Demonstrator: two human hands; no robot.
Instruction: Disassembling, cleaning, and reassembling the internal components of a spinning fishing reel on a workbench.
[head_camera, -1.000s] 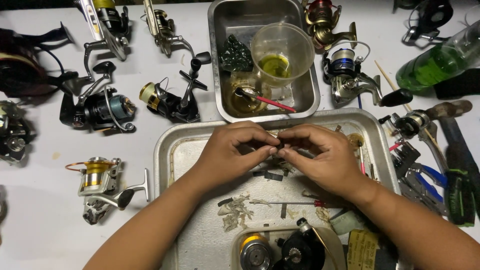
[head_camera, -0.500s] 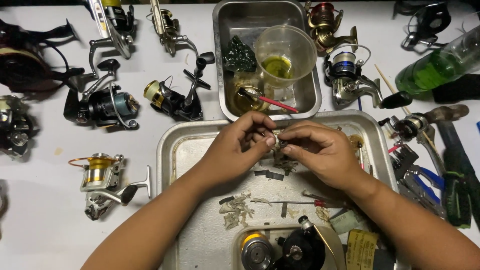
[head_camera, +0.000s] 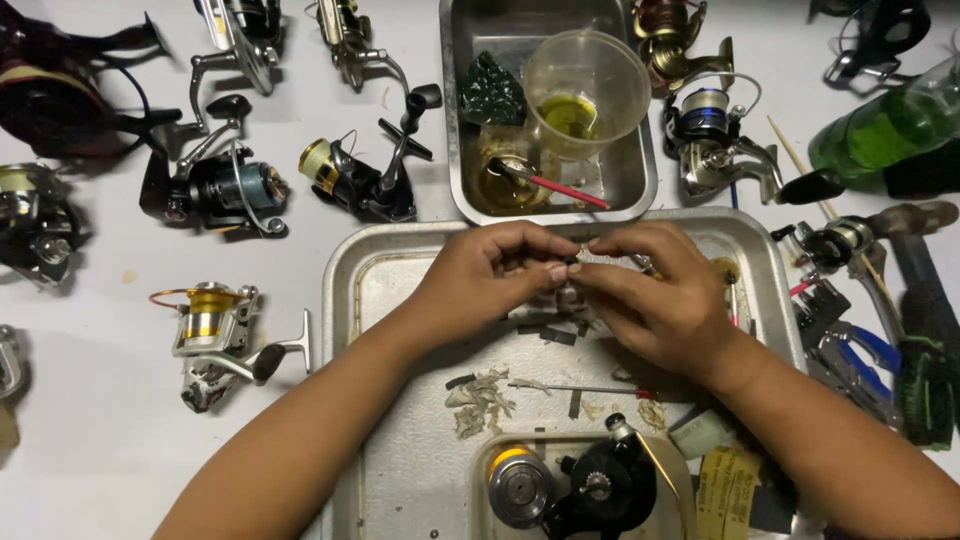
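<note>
Pinching a small dark part between them, the left hand and the right hand meet fingertip to fingertip over the upper half of the large metal tray. The part sits at the junction of both thumbs and forefingers, above the tray floor. Its long axis appears to run roughly left to right, from one hand to the other, but fingers cover most of it, so its shape and which end leads cannot be told. Both hands are curled tight, not spread.

Below the hands on the tray floor lie small dark pieces, a thin screwdriver lying crosswise, and a heap of pale scraps. At the tray's near edge a black reel body with a gold and silver spool rests in a small dish, partly cut off by the frame.

Beyond the tray stands a smaller steel pan holding a clear plastic cup with yellow liquid. Fishing reels lie on the white table to the left, among them a gold reel. Blue-handled pliers and a green bottle lie to the right.
</note>
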